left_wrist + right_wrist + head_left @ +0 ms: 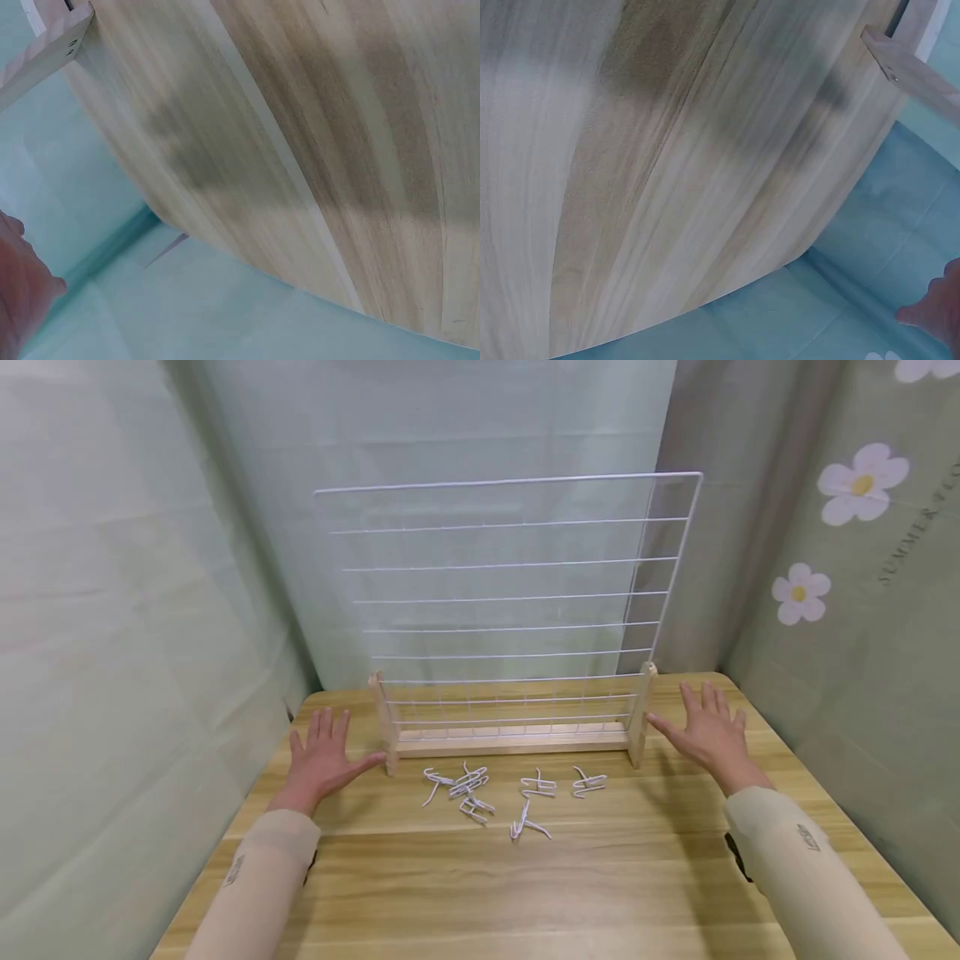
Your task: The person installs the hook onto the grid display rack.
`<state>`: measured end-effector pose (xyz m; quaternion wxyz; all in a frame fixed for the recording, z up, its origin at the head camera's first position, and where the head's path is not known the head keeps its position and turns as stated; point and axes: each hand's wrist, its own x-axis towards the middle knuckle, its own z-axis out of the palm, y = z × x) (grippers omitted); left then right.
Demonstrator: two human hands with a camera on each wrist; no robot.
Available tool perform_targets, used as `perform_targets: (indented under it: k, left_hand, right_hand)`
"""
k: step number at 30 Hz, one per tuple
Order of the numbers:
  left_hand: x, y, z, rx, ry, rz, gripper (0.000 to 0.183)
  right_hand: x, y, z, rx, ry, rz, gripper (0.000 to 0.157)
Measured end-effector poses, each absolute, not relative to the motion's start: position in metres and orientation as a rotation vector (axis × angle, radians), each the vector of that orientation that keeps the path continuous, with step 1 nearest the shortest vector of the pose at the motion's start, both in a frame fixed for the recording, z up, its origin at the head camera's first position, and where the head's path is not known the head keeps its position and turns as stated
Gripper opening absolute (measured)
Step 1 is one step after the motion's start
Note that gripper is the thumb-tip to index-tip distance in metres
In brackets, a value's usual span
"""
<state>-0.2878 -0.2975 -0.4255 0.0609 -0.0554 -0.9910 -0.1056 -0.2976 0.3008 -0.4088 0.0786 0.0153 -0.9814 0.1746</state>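
Observation:
A white wire grid rack (517, 564) stands upright in a pale wooden base (513, 742) at the back of the table. In front of it lie several white wire hooks; a tangled group (467, 783) is on the left, a single hook (527, 822) nearest the front, and another hook (588, 782) on the right. My left hand (321, 760) is spread with straight fingers, its thumb near the base's left foot. My right hand (707, 732), also spread and holding nothing, has its thumb pointing to the right foot (639, 718). Both hands cast shadows on the wood.
The wood-grain table (480, 893) has rounded back corners. Pale green cloth hangs behind and along the left side (127, 635). On the right, a curtain (847, 685) with white flowers and lettering hangs close to the table's edge.

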Motion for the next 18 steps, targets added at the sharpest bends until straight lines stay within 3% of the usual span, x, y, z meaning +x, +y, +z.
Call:
perform_targets:
  k: [18]
  left_hand:
    - [-0.29,-0.292,-0.421,-0.195,-2.99,-0.367,0.111]
  right_hand:
    - [-0.306,0.285,-0.391,0.084,-2.906,0.629,0.097]
